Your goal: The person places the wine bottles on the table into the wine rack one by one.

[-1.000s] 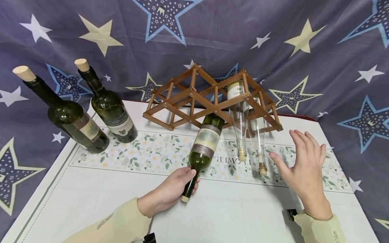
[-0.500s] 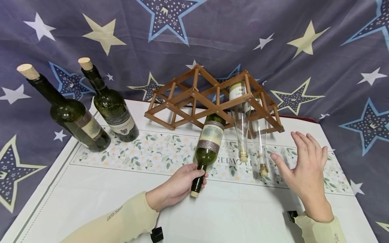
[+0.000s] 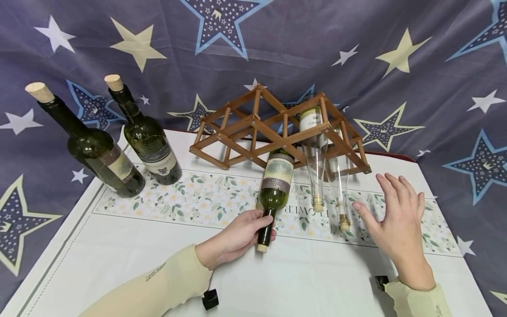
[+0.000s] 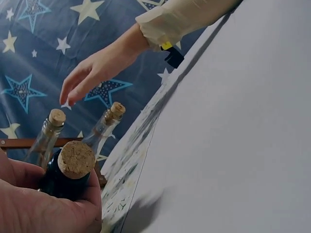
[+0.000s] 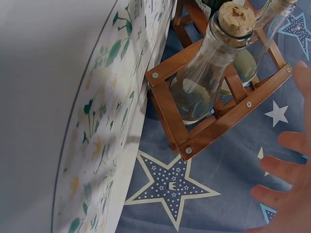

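Observation:
My left hand (image 3: 241,233) grips the neck of a dark green wine bottle (image 3: 275,176). That bottle's base end sits in a lower slot of the wooden wine rack (image 3: 253,119), its corked neck slanting toward me. In the left wrist view, fingers wrap the neck just below the cork (image 4: 77,160). Two clear glass bottles (image 3: 315,167) lie in the rack's right-hand slots, corks facing forward. To their right, my right hand (image 3: 398,220) hovers with fingers spread, touching nothing. The right wrist view shows a clear corked bottle (image 5: 204,73) inside the rack's end slot.
Two dark green corked bottles, one nearer the edge (image 3: 103,158) and one beside it (image 3: 150,149), stand upright at the table's left. A floral runner (image 3: 206,198) crosses the white table (image 3: 130,255). A star-patterned curtain (image 3: 301,39) hangs behind the rack.
My left hand has swung the bottle's neck rightward and slightly away from me, so the bottle points straighter out of the rack. My right hand has barely moved.

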Demonstrator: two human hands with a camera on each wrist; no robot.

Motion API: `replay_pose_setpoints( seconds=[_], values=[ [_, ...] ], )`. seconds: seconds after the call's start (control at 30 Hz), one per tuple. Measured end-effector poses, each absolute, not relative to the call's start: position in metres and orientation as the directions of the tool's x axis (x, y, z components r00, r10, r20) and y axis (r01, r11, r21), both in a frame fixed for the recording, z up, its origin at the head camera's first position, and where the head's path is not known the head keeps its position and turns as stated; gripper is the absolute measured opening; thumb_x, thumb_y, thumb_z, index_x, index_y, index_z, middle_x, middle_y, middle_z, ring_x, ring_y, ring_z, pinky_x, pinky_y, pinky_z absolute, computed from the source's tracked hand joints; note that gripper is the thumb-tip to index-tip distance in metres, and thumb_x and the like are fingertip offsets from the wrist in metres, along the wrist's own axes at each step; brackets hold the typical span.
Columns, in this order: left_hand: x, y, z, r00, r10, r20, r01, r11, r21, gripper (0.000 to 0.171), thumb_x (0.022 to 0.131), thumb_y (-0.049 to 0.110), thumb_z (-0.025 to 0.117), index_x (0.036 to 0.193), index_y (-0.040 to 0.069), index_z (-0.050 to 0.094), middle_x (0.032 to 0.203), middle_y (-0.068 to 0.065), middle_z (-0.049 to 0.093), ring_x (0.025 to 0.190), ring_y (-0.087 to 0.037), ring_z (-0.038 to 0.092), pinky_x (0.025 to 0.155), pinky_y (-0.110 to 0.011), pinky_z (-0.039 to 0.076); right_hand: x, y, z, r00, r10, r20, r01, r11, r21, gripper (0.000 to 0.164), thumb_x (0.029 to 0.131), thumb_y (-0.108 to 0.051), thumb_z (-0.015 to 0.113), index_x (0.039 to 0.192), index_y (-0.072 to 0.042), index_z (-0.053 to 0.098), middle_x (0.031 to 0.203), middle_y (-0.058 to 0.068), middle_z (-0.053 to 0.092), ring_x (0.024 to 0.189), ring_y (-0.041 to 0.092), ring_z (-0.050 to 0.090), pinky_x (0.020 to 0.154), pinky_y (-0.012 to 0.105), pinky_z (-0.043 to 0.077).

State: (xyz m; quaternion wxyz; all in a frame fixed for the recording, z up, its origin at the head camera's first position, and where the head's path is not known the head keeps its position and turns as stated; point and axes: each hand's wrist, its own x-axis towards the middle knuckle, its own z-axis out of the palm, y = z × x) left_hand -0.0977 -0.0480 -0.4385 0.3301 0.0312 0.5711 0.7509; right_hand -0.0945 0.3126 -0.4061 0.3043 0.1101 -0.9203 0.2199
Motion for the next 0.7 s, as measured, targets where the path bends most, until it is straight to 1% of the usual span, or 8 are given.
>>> replay_pose_setpoints(
  seconds=[0.07, 0.2, 0.3, 0.53, 0.7],
  values=[
    [-0.099, -0.047, -0.438, -0.783, 0.526, -0.331, -0.456, -0.124, 0.881, 0.043, 0.112, 0.017, 0.050, 0.138, -0.017, 0.046, 0.109, -0.017, 0.060, 0.095, -0.021, 0.065, 0.090, -0.030, 0.057, -0.095, 0.315, -0.407, -0.805, -0.073, 0.588, -0.327, 0.883, -0.338, 0.090, 0.094, -0.075, 0.061, 0.156, -0.009, 0.052, 0.158, 0.024, 0.045, 0.152, 0.049, 0.030, 0.119, 0.078, 0.000],
    [-0.102, -0.044, -0.437, -0.784, 0.527, -0.328, -0.453, -0.124, 0.883, 0.047, 0.113, 0.021, 0.051, 0.142, -0.015, 0.048, 0.123, -0.019, 0.058, 0.106, -0.021, 0.061, 0.093, -0.030, 0.054, -0.095, 0.318, -0.407, -0.845, -0.071, 0.530, -0.290, 0.894, -0.342, 0.085, 0.093, -0.063, 0.072, 0.157, -0.011, 0.051, 0.160, 0.025, 0.043, 0.154, 0.049, 0.026, 0.119, 0.079, -0.001],
    [-0.104, -0.043, -0.436, -0.780, 0.532, -0.329, -0.459, -0.130, 0.879, 0.050, 0.113, 0.023, 0.051, 0.147, -0.013, 0.047, 0.132, -0.021, 0.057, 0.114, -0.023, 0.059, 0.095, -0.031, 0.053, -0.095, 0.320, -0.408, -0.870, -0.068, 0.488, -0.261, 0.904, -0.338, 0.083, 0.093, -0.056, 0.075, 0.158, -0.012, 0.050, 0.161, 0.025, 0.041, 0.155, 0.048, 0.024, 0.118, 0.080, -0.002],
    [-0.108, -0.040, -0.436, -0.776, 0.535, -0.335, -0.468, -0.132, 0.874, 0.051, 0.114, 0.025, 0.049, 0.149, -0.012, 0.046, 0.134, -0.023, 0.057, 0.112, -0.024, 0.061, 0.091, -0.030, 0.055, -0.095, 0.322, -0.409, -0.913, -0.061, 0.402, -0.207, 0.921, -0.330, 0.080, 0.097, -0.053, 0.072, 0.162, -0.014, 0.046, 0.164, 0.025, 0.037, 0.158, 0.048, 0.017, 0.116, 0.082, -0.005],
    [-0.110, -0.038, -0.436, -0.777, 0.530, -0.339, -0.469, -0.129, 0.874, 0.051, 0.115, 0.026, 0.049, 0.151, -0.010, 0.044, 0.136, -0.024, 0.056, 0.113, -0.025, 0.060, 0.091, -0.031, 0.055, -0.094, 0.325, -0.409, -0.946, -0.055, 0.319, -0.159, 0.937, -0.310, 0.078, 0.101, -0.054, 0.066, 0.164, -0.015, 0.041, 0.167, 0.024, 0.032, 0.158, 0.050, 0.013, 0.113, 0.085, -0.006]
  ],
)
